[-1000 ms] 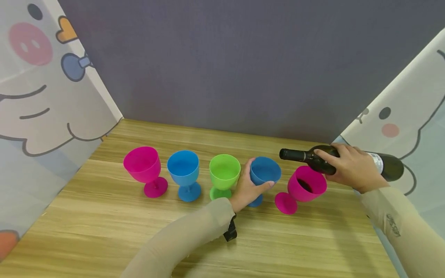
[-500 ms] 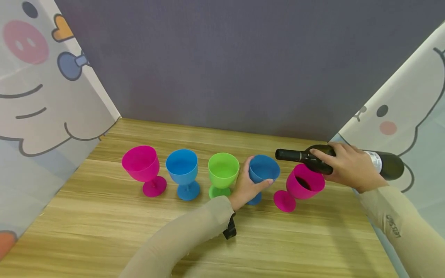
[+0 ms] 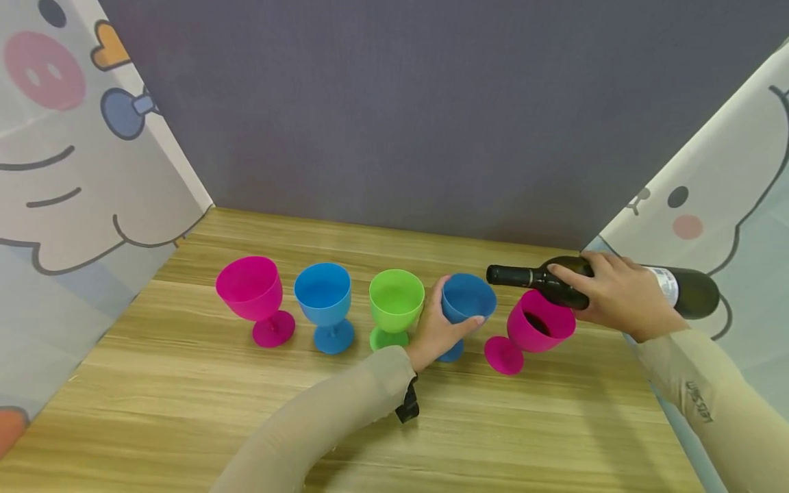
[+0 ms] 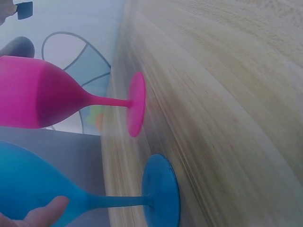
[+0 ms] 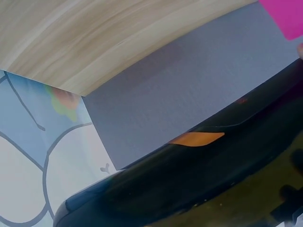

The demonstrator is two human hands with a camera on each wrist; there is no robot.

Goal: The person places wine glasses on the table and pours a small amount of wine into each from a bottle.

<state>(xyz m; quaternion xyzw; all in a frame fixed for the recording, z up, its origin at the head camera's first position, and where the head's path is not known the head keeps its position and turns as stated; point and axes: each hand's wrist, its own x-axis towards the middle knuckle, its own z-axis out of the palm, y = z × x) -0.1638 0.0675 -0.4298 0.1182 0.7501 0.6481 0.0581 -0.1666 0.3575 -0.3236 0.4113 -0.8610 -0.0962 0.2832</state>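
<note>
My left hand (image 3: 439,335) holds the bowl of a blue goblet (image 3: 470,296), the second from the right in a row. In the left wrist view, this blue goblet's (image 4: 42,184) foot stands on the table and a fingertip (image 4: 54,208) lies against its bowl. My right hand (image 3: 622,294) grips a dark wine bottle (image 3: 564,284) lying nearly level in the air, its mouth at the blue goblet's right rim. No stream of liquid shows. Below the bottle is a pink goblet (image 3: 524,332) with dark liquid inside. The bottle's body (image 5: 189,179) fills the lower right wrist view.
Left of my left hand stand a green goblet (image 3: 396,305), another blue goblet (image 3: 323,301) and another pink goblet (image 3: 251,294). The wooden table (image 3: 185,411) meets a grey panel (image 3: 382,123) at the back. Cartoon-printed cloth (image 3: 61,171) hangs at both sides.
The whole head view has shifted slightly. The bottle's mouth has edged a little left towards the blue goblet; both hands keep their hold.
</note>
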